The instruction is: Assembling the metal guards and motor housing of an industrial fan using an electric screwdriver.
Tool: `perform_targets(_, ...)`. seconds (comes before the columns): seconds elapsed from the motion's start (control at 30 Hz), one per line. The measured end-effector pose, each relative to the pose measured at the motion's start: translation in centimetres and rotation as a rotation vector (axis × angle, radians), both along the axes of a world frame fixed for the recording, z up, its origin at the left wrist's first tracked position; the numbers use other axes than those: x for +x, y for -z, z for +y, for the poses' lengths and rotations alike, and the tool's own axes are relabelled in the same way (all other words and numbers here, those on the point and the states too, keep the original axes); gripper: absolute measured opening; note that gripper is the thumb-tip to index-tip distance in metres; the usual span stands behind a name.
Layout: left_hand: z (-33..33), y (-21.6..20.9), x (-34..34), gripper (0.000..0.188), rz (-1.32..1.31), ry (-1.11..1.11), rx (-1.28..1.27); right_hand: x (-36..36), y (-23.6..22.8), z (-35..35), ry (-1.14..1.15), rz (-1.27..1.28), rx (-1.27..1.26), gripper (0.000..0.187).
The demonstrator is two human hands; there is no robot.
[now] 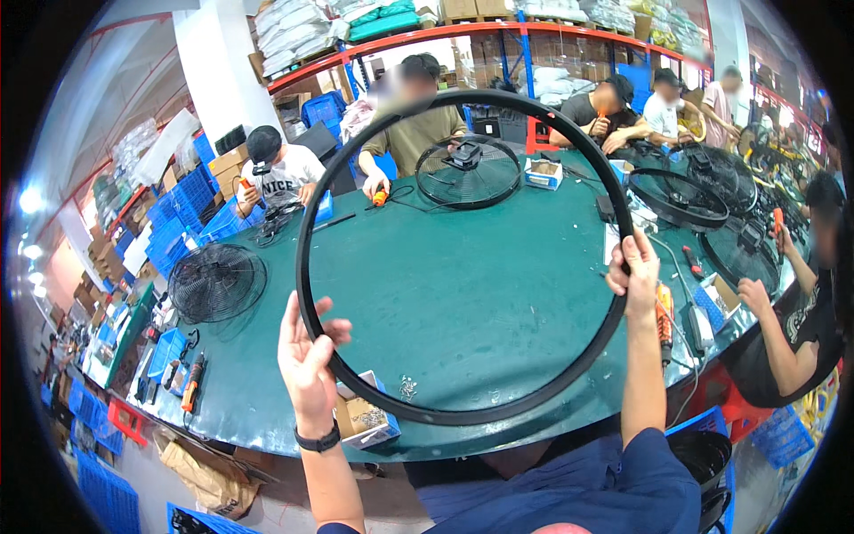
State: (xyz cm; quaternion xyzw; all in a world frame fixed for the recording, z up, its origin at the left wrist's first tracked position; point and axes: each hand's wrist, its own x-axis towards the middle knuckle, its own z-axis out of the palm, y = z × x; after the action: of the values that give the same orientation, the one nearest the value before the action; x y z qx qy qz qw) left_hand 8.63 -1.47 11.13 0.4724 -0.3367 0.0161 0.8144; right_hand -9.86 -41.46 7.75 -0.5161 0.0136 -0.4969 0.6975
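A large black round hoop (463,416) is raised in front of me above the green table, tilted up. My right hand (636,276) grips its right side, thumb on the inner side and fingers wrapped around. At the lower left, my left hand (310,360) has the rim between its loosely bent fingers, palm turned up. A dark band circles my left wrist. Below the hoop's lower left edge stands a small open carton of small metal parts (366,418), partly covered by the hoop. Beside it lies a little pile of screws (408,388).
The green table (463,303) carries a black fan grille (217,281) at left, a fan with motor (467,169) at the far side and several more at right. An orange-black power screwdriver (193,383) lies left, another (664,325) right. Co-workers sit around the table.
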Motion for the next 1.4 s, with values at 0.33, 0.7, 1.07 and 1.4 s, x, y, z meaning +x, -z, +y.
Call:
perform_targets(0.33, -8.3, 4.0, 1.8, 0.091, 0.03, -0.056, 0.015, 7.1, 4.0, 1.4, 0.026, -0.213, 0.155, 0.017)
perform_targets(0.7, -12.6, 8.4, 4.7, 0.086, 0.184, 0.078, -0.071, 3.5, 8.4, -7.9, 0.076, 0.093, -0.073, 0.044)
perform_targets(1.07, -13.4, 10.0, 2.1, 0.067, 0.2, 0.168, -0.048, -1.1, 6.0, -9.8, 0.034, 0.004, -0.107, 0.033)
perform_targets(1.4, -13.2, 10.6, 2.2, 0.053, 0.156, 0.192, -0.084, -1.5, 6.0, -10.3, 0.024, -0.011, -0.07, 0.034)
